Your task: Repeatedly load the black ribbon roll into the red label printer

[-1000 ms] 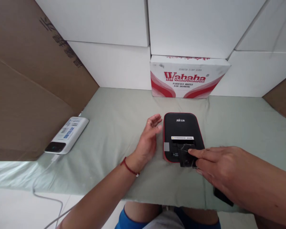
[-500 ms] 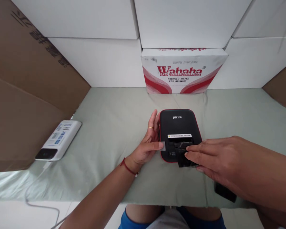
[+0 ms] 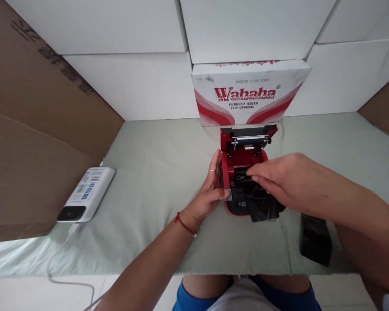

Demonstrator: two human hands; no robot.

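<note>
A small black-and-red printer (image 3: 224, 170) rests on the cloth with its lid (image 3: 226, 140) raised, showing a roller on the lid and a red compartment inside. My left hand (image 3: 209, 196) grips its left side, fingers along the wall and thumb pressed on a grey latch (image 3: 229, 195). Over the compartment, my right hand (image 3: 283, 179) pinches a strip of shiny black film (image 3: 261, 207). The film lies out over the printer's front edge. What else sits in the compartment is partly hidden by my right fingers and the film.
A black packet or block (image 3: 316, 239) lies near the table's front edge, right of the printer. At left is a white power bank (image 3: 89, 190) with a cable (image 3: 60, 255). Behind the printer stands a Wahaha water carton (image 3: 246, 97), against white boxes (image 3: 136, 86). Brown cardboard (image 3: 35, 138) borders the left.
The printer's lid has swung up and back, exposing the inside. My right hand has moved slightly up and left with the film. The black packet shows more fully.
</note>
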